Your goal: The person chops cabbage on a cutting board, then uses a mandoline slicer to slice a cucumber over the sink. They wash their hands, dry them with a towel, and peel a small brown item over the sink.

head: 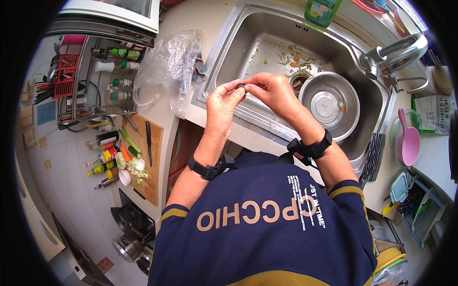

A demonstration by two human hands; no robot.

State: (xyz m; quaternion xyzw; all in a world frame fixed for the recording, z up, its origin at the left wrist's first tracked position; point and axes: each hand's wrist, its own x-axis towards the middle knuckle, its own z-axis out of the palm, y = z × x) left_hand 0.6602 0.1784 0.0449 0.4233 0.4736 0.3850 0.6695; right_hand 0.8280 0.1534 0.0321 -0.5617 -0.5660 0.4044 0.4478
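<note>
My left hand (222,103) and my right hand (275,91) meet over the near edge of a stainless steel sink (254,37). Between their thumbs and fingertips is a small dark reddish-brown piece (240,85), gripped from both sides; its kind is too small to tell. Below and beyond my right hand, a round steel basin (352,89) sits in the sink with a little water and an orange scrap. Beside it the drain opening (297,85) holds scraps. Green and orange vegetable peelings (295,59) lie scattered on the sink floor.
Left of the sink lies a crumpled clear plastic bag (166,68). A wooden cutting board (152,182) bears a knife (148,143), a carrot (125,153) and cut greens. At right are the faucet (404,53), a pink ladle (408,146) and a striped cloth (373,157).
</note>
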